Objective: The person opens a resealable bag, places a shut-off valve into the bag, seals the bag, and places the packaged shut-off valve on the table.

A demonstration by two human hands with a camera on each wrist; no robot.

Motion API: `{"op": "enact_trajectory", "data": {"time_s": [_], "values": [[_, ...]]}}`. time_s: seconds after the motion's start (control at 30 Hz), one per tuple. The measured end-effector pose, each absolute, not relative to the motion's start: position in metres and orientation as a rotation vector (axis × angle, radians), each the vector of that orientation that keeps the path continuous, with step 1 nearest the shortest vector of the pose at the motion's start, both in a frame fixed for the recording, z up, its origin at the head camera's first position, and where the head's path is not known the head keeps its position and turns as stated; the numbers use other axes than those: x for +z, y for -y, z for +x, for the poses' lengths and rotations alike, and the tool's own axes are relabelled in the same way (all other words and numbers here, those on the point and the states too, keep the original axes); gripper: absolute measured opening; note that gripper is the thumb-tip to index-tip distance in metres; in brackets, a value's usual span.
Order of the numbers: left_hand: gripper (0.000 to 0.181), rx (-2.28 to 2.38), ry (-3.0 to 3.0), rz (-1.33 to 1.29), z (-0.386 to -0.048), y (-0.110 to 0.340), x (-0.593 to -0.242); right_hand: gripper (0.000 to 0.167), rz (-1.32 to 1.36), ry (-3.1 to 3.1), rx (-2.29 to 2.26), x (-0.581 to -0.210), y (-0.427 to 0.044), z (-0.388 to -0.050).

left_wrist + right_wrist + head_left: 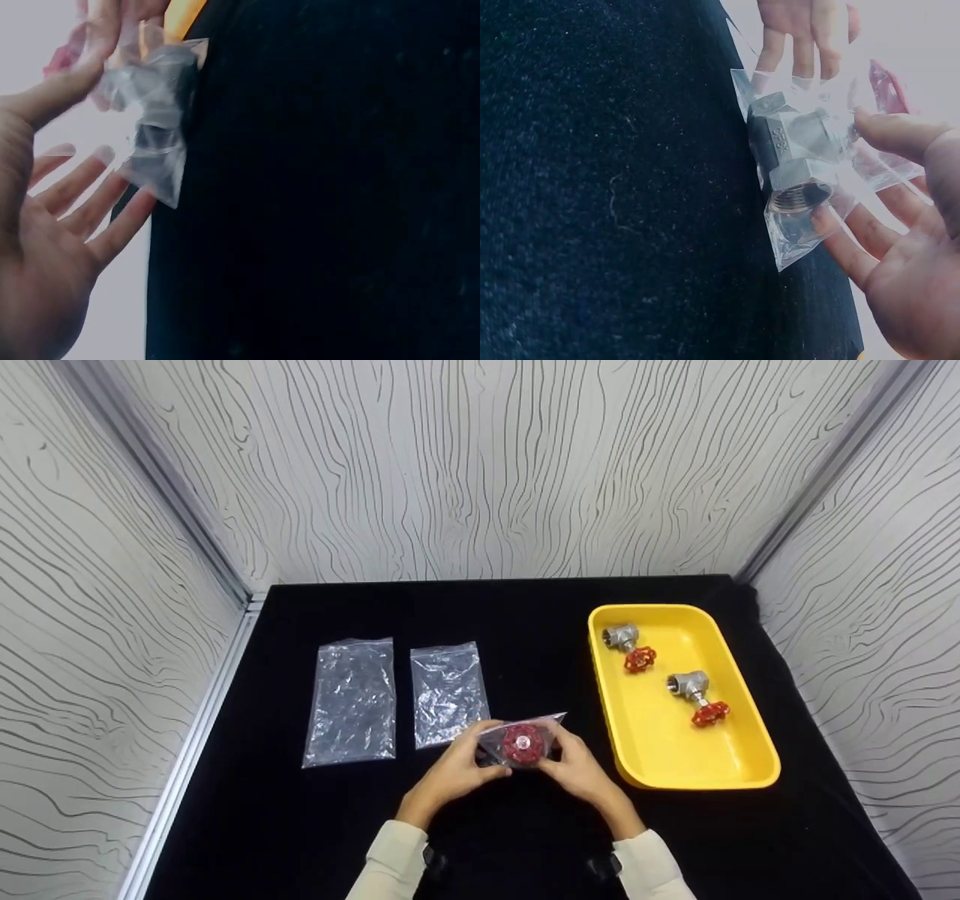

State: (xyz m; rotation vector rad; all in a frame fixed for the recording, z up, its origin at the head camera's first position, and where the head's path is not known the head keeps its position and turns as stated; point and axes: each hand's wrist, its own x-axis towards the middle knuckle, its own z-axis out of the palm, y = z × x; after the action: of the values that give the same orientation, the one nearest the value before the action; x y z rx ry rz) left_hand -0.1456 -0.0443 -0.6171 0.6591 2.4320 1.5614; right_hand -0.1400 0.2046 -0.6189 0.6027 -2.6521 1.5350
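Valve (523,743) with a red handwheel sits inside a clear bag (493,740), held between both hands at the near middle of the black-covered bench (540,637) in the head view. The left hand (457,765) has its grip on the left side of the bag and the right hand (581,765) has its grip on the right side, each with the thumb nearer the person and the fingers on the far side, parted by the width of the bagged valve. To the left, two more clear bags lie flat: a larger bag (351,701) farther left, and a smaller bag (448,697) just beyond the left hand. On the right stands a yellow tray (645,735) with two valves apart from each other, a far valve (621,637) and a near valve (690,685), both with red handwheels. In the left wrist view, which is blurred, the left thumb lies along the bag by the red wheel, while the other fingers spread loosely, with tips at the plastic. In the right wrist view, the right thumb presses at the valve's neck, the fingers fan out under the bag, and one fingertip touches it beside a threaded opening (802,196); the left hand's fingers meet the bag's other side.
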Motion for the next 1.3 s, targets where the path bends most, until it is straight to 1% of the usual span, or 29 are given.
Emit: {"op": "enact_trajectory", "data": {"time_s": [0.1,0.3,0.37,0.5,0.57,0.77,1.13,1.23,1.3], "values": [[0.069,1.526,-2.489,0.689,-0.148,0.039,-0.622,0.053,0.597,2.653,1.531,-0.618,-0.204,-0.139],[0.048,1.482,-2.59,0.716,-0.151,0.03,-0.628,0.054,0.643,2.632,1.593,-0.621,-0.206,-0.137],[0.043,1.486,-2.605,0.714,-0.151,0.029,-0.628,0.06,0.653,2.649,1.65,-0.623,-0.207,-0.137],[0.035,1.496,-2.631,0.697,-0.149,0.028,-0.629,0.082,0.64,2.73,1.672,-0.624,-0.208,-0.136],[0.033,1.506,-2.642,0.674,-0.148,0.027,-0.63,0.086,0.642,2.751,1.631,-0.625,-0.208,-0.136],[0.027,1.545,-2.646,0.62,-0.147,0.024,-0.632,0.077,0.618,2.739,1.528,-0.625,-0.208,-0.137],[0.018,1.638,-2.565,0.551,-0.149,0.018,-0.629,0.078,0.646,2.719,1.599,-0.622,-0.213,-0.139],[0.016,1.683,-2.535,0.529,-0.152,0.016,-0.625,0.076,0.655,2.701,1.633,-0.622,-0.215,-0.143],[0.015,1.712,-2.521,0.527,-0.155,0.014,-0.623,0.072,0.64,2.673,1.691,-0.621,-0.215,-0.145]]}}
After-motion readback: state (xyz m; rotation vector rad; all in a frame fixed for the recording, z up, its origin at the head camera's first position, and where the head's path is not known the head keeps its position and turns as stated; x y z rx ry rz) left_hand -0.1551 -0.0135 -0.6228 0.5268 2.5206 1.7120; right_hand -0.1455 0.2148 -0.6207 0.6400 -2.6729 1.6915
